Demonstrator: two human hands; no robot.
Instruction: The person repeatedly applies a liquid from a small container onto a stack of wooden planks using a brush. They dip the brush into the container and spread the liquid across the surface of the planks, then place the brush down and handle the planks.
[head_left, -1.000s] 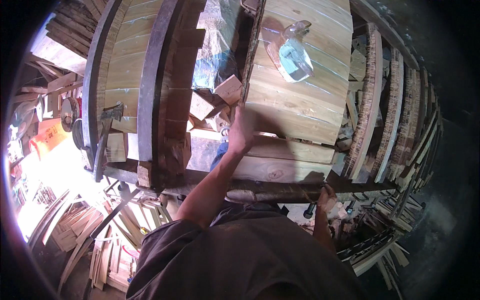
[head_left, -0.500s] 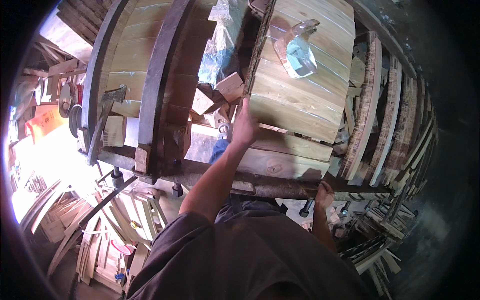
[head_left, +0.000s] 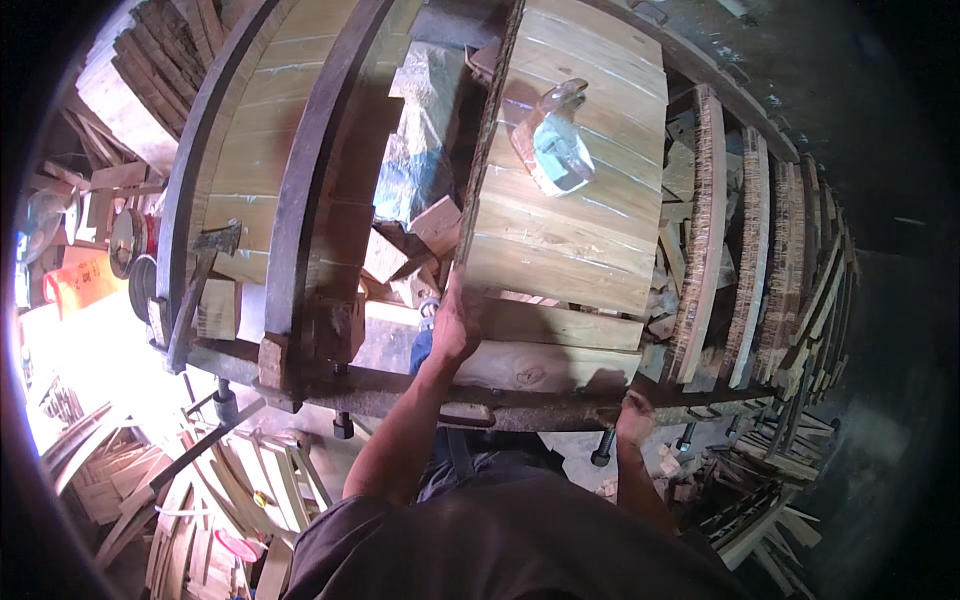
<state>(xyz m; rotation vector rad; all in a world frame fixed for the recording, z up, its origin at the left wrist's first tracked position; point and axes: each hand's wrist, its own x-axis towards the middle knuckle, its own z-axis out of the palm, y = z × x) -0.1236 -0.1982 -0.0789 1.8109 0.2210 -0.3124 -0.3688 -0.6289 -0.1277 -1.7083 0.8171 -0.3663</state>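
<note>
A panel of pale wooden boards (head_left: 565,240) lies across a dark metal frame in front of me. Along its left edge runs a long, narrow dark bar (head_left: 484,165). My left hand (head_left: 457,330) is closed around this bar's near end, beside two separate near boards (head_left: 545,366). At the right end of those boards, my right hand (head_left: 635,418) has its fingers curled at the frame's near rail (head_left: 540,412); what they pinch is hidden. A brown, curved vessel with a pale blue-white inside (head_left: 560,150) rests on the panel.
To the left, a hammer-like tool (head_left: 205,285) leans by a wooden block and another board panel (head_left: 265,130). Dark upright bars (head_left: 320,160) divide the frame. Rough-edged panels (head_left: 705,230) stand at right. Bolts (head_left: 602,448) hang under the rail; wood offcuts (head_left: 120,480) pile below left.
My left hand has come nearer to me along the panel's left edge. My right hand stays at the rail. The whole view has shifted, so the scene sits lower and further left.
</note>
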